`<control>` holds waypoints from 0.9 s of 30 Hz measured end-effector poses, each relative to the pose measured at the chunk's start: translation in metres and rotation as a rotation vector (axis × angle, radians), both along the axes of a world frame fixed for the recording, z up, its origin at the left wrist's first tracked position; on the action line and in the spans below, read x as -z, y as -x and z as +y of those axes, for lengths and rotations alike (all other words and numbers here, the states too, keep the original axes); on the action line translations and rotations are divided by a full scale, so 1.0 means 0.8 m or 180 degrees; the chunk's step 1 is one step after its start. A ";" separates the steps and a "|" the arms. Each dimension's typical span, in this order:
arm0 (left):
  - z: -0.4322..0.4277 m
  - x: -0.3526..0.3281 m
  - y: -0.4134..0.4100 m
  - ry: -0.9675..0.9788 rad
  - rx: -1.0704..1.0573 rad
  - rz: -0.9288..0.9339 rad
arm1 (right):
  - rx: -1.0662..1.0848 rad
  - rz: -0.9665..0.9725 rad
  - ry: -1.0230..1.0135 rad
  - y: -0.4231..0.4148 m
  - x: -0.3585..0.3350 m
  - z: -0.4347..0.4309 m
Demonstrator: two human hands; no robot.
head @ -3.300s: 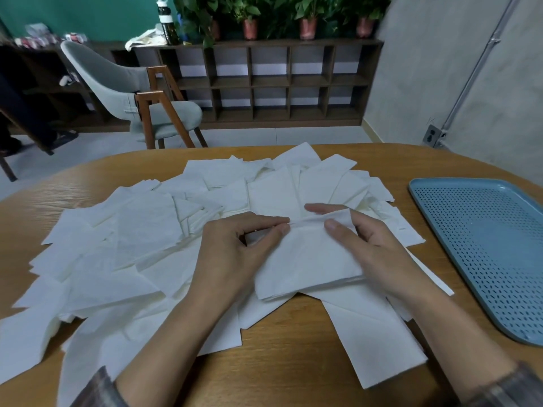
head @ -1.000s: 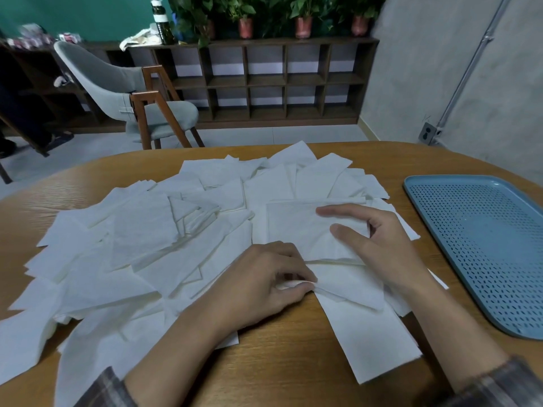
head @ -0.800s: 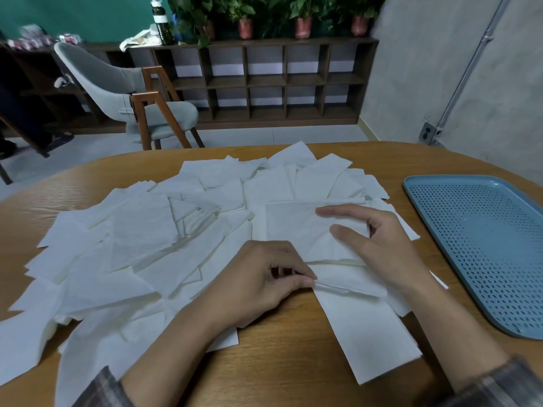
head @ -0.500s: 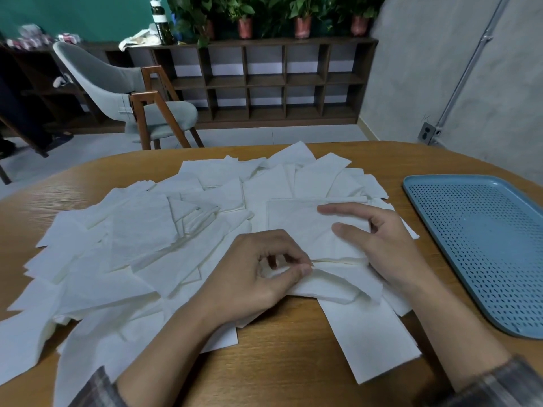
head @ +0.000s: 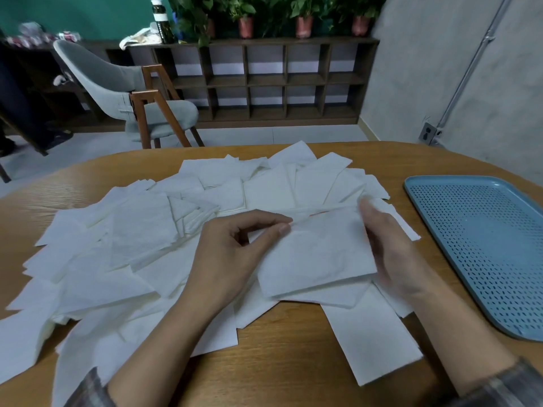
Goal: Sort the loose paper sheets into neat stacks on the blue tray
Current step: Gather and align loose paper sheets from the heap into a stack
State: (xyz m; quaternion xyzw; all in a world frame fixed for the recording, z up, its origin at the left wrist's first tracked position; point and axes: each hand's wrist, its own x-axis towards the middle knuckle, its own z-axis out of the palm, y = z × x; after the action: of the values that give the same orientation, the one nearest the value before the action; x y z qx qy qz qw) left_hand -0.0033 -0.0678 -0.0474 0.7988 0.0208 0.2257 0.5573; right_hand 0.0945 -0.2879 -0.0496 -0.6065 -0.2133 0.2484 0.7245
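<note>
Both hands hold a small stack of sheets over the paper pile at mid-frame.

The left hand [head: 232,254] pinches the small stack's [head: 320,251] upper left corner between thumb and forefinger, its other fingers curled. The right hand [head: 390,251] holds the stack's right edge, its fingers blurred. Loose paper sheets [head: 141,230] lie overlapping across the centre and left of the wooden bench [head: 279,362]. The blue tray [head: 484,245] sits at the right of the frame, apart from the sheets.
</note>
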 end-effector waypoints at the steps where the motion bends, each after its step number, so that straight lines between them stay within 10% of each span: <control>1: 0.002 0.000 0.000 0.0031 -0.0078 -0.0014 | 0.0054 -0.0164 0.0150 0.003 0.000 0.001; 21: -0.004 0.005 -0.004 -0.0857 -0.0567 -0.0288 | 0.0195 -0.0741 0.0116 0.007 -0.009 0.010; 27: -0.007 -0.015 0.005 0.0743 0.0323 0.0513 | 0.0252 -0.0410 -0.0534 0.003 -0.010 0.007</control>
State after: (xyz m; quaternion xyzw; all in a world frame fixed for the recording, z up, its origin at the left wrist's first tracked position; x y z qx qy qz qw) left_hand -0.0070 -0.0737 -0.0350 0.7441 0.0511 0.1284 0.6536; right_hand 0.0921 -0.2821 -0.0412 -0.5664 -0.2553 0.1613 0.7668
